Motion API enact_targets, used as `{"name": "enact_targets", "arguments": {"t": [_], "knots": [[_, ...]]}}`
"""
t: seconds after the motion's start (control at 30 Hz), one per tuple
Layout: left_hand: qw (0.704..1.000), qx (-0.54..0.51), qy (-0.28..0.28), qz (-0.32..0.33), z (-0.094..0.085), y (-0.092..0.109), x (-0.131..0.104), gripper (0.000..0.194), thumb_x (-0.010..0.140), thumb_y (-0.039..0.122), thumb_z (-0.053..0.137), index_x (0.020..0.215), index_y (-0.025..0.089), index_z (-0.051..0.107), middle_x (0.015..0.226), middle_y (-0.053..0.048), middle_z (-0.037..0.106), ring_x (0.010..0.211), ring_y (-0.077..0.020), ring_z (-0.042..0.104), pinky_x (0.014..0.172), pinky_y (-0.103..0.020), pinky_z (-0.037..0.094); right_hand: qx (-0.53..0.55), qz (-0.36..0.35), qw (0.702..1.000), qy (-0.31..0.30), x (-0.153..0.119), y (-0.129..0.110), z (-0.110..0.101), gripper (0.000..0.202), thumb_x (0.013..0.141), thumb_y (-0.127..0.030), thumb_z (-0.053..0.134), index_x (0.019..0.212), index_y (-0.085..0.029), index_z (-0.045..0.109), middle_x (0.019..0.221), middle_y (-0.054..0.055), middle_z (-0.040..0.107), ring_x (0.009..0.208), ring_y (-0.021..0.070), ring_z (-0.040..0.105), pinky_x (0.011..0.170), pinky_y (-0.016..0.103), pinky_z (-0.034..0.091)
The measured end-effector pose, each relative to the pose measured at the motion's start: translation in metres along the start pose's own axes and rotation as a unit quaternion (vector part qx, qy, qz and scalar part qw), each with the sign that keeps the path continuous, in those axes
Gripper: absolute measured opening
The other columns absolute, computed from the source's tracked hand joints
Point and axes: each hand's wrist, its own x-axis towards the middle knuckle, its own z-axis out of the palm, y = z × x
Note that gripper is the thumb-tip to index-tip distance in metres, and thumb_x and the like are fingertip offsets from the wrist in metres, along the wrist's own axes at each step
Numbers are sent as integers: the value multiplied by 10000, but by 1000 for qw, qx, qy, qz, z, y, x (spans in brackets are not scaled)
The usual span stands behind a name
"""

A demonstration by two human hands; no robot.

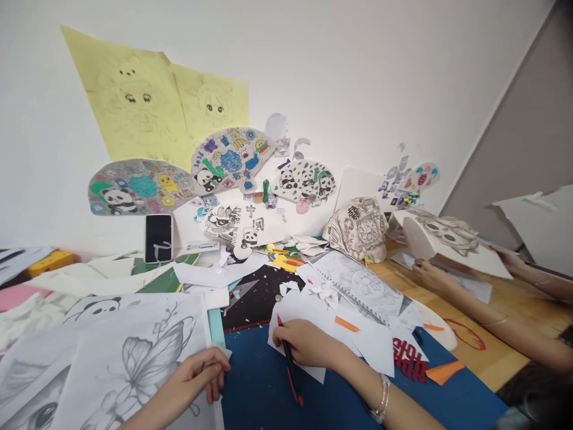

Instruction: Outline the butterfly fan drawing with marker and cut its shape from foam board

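Observation:
My right hand (308,343) grips a slim black-and-red pen (290,373) that slants across a white paper piece (286,313) on the blue mat (255,370). The hand rests on that paper, with a bracelet at the wrist. To the left, my left hand (201,370) lies on the edge of a sheet with a pencil-drawn butterfly (152,358). Its fingers are loosely bent with the thumb apart, and they hold nothing that I can see. A red cut-paper character piece (409,361) and orange paper strips (347,323) lie right of my right hand.
At right, another person's hands (432,275) hold a large decorated paper shape (447,236). A phone (159,239) leans on the wall beneath panda-decorated fans (143,186). A spiral sketchbook (358,283) and a set square (242,292) lie among scraps. Yellow drawings (138,101) hang above.

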Motion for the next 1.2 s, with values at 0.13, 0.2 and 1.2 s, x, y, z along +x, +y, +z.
{"name": "enact_targets", "arguments": {"t": [0.13, 0.2, 1.2], "knots": [[1000, -1, -5, -2, -1, 1, 1, 433, 767, 589, 588, 825, 159, 602, 641, -9, 613, 517, -131, 575, 524, -231, 434, -2, -2, 1000, -1, 0, 1, 0, 285, 744, -69, 469, 958, -228, 569, 893, 9, 642, 783, 138, 565, 618, 226, 293], [1000, 0, -7, 0, -1, 0, 0, 419, 781, 576, 580, 829, 160, 605, 647, -11, 614, 525, -134, 577, 532, -234, 436, -2, 0, 1000, -2, 0, 0, -1, 293, 746, -66, 467, 967, -230, 568, 899, 8, 643, 785, 139, 564, 620, 227, 292], [1000, -12, -15, 3, -3, -6, 1, 385, 810, 544, 572, 841, 162, 608, 659, -1, 607, 538, -124, 576, 537, -228, 442, -14, -9, 1000, -1, 0, 3, 2, 269, 748, -84, 460, 953, -228, 557, 873, 4, 628, 775, 133, 548, 613, 230, 280]]}}
